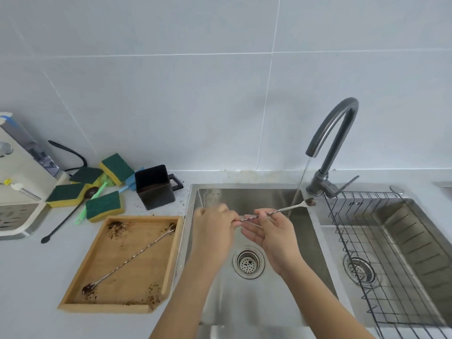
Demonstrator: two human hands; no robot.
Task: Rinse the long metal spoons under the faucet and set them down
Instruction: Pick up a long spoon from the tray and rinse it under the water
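Over the left sink basin [264, 302] both hands hold one long twisted metal spoon [285, 210]. My left hand [215, 222] pinches its near end. My right hand [271, 232] grips the middle of the shaft between thumb and fingertips. The spoon's bowl [310, 202] is caked with brown grounds and sits just right of the thin water stream [301, 182] running from the grey faucet [332, 143]. A second long metal spoon [132, 256], also dirty at both ends, lies diagonally in the wooden tray [73, 308] on the counter to the left.
A black wire rack [362, 241] sits in the right basin. On the counter behind the tray are a black square cup [155, 188], several green-and-yellow sponges [104, 206], a long black spoon [68, 216] and a white appliance [22, 172]. Brown grounds speckle the tray and counter.
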